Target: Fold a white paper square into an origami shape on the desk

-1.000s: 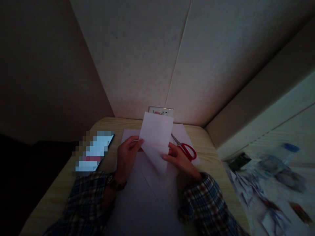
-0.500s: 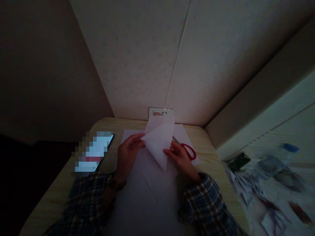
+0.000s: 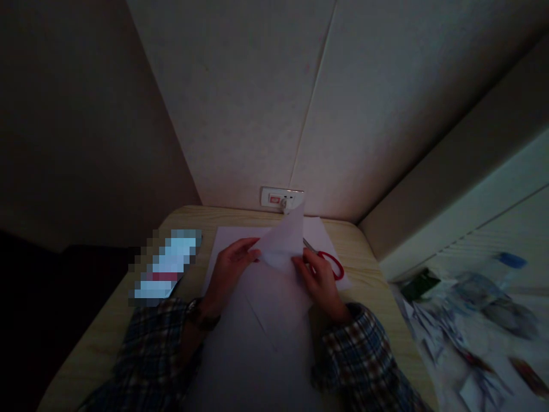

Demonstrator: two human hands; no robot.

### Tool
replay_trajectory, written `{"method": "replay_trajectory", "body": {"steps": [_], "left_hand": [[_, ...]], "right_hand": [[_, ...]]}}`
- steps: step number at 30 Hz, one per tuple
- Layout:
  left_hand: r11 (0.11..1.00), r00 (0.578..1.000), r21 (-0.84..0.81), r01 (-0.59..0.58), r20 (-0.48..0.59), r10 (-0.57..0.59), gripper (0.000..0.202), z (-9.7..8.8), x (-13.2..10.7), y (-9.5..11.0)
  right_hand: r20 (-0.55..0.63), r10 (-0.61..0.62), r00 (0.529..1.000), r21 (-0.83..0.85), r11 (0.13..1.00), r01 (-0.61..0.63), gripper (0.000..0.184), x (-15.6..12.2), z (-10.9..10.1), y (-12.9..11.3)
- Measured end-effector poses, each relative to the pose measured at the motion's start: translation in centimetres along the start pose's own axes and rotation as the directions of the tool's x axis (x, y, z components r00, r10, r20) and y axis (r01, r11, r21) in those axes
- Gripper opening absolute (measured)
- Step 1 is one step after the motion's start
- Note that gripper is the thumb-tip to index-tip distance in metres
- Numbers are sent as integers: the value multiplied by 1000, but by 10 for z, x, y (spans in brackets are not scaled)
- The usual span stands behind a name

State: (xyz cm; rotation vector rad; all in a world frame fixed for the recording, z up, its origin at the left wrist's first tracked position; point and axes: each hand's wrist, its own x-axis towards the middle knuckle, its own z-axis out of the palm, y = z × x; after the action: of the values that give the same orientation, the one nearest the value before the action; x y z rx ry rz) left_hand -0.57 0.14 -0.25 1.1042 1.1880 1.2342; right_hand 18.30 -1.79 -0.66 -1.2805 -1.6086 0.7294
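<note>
A folded sheet of white paper is held up between my two hands, its pointed tip rising toward the wall. My left hand pinches its left corner between thumb and fingers. At the right edge, my right hand grips the paper with thumb and fingertips. Red-handled scissors lie just behind my right hand, their blades partly hidden by the folded paper. Beneath both hands, white sheets are spread on the wooden table.
A phone with a lit, blurred-out screen lies left of the sheets. A wall socket sits just above the table's back edge. To the right, lower down, are paper scraps and a clear plastic bottle with a blue cap.
The paper's upper part has been folded down, so it now shows as one smaller triangle. More of the wall socket shows behind it. Both hands keep their hold.
</note>
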Motion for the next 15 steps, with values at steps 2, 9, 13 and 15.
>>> {"method": "replay_trajectory", "body": {"steps": [2, 9, 13, 15], "left_hand": [[1000, 1000, 0, 19, 7, -19, 29, 1, -1, 1], [990, 990, 60, -131, 68, 127, 14, -1, 1, 3], [989, 984, 5, -149, 102, 148, 7, -2, 2, -2], [984, 976, -29, -175, 130, 177, 7, -2, 2, -5]], "right_hand": [[-6, 13, 1000, -10, 1000, -14, 13, -1, 0, 2], [2, 6, 1000, 49, 999, -6, 8, 0, 2, 5], [-136, -180, 974, -116, 980, 165, 6, 0, 0, 6], [-189, -238, 953, -164, 964, 209, 13, -1, -2, 6]]}}
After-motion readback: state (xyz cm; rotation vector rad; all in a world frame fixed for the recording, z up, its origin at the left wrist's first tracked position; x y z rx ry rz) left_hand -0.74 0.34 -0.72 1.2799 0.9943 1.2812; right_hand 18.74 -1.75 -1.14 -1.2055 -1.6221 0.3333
